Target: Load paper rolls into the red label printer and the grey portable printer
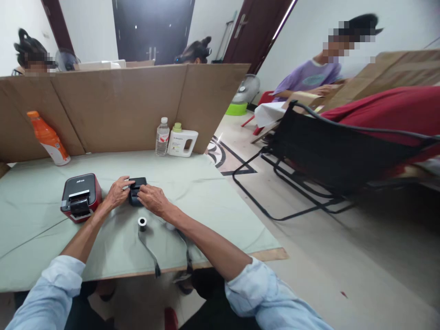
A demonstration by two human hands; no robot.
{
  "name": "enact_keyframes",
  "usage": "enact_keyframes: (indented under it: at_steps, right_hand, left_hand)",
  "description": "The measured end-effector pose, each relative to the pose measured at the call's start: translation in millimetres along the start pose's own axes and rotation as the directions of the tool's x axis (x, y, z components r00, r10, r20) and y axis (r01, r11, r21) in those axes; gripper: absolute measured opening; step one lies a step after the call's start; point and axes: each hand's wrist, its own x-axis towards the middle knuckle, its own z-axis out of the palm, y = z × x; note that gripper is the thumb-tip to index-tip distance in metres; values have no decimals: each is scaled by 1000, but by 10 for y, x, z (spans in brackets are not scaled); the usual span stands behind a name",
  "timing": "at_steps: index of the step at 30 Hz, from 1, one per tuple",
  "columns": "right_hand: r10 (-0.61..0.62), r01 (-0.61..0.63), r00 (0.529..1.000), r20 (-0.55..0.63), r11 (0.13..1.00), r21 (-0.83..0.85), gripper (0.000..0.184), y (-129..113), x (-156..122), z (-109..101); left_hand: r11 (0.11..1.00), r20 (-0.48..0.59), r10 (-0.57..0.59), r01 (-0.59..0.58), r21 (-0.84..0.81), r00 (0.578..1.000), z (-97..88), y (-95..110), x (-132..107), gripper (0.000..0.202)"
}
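Observation:
A small black device [137,182], its shape like a portable printer, lies on the cloth-covered table in front of me. My left hand [119,191] grips its left side, fingers reaching over the upper edge. Against its right side is my right hand [152,199], fingers curled and pinched at the middle of the device; whether they hold a smaller part is hidden. Nearer to me stands a small white paper roll [142,224], a dark strap [149,252] trailing from beside it to the table edge. Another pale round item [170,226] is partly covered by my right forearm.
A red and black label printer [81,197] sits left of my left forearm. Behind are an orange bottle [50,140], a clear water bottle [162,137], a white jug [182,142] and a cardboard screen [120,107]. A black folding chair [330,151] stands right; other people sit beyond.

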Motion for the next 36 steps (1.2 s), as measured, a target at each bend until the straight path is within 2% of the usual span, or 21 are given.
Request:
enact_keyframes:
  at_steps: [4,7,9,13,17,29,36]
  right_hand:
    - [2,5,998,-64,993,115,17,137,-94,10]
    - [117,-91,985,-128,977,194,31,304,-149,4]
    - [158,-132,982,-101,965,226,47,411,-170,17]
    - [98,-97,995,8,955,281,60,525,-186,92]
    - [84,-88,996,27,955,284,61,521,-183,118]
    - [132,-160,977,165,973,169,63,355,-158,-58]
    - [151,-175,975,164,974,141,63,284,-173,-102]
  left_hand:
    - [1000,44,-7,7,16,999,-12,15,-167,48]
    - [1000,79,-14,15,-13,997,-25,42,-282,56]
    - [1000,80,-22,23,-14,997,-22,62,-335,66]
    - [1000,60,-14,13,17,998,16,86,-379,79]
    - [999,34,2,-3,38,999,57,81,-385,80]
    - [989,64,-22,13,148,998,18,196,-367,71]
    - [985,55,-43,33,168,998,24,222,-423,72]
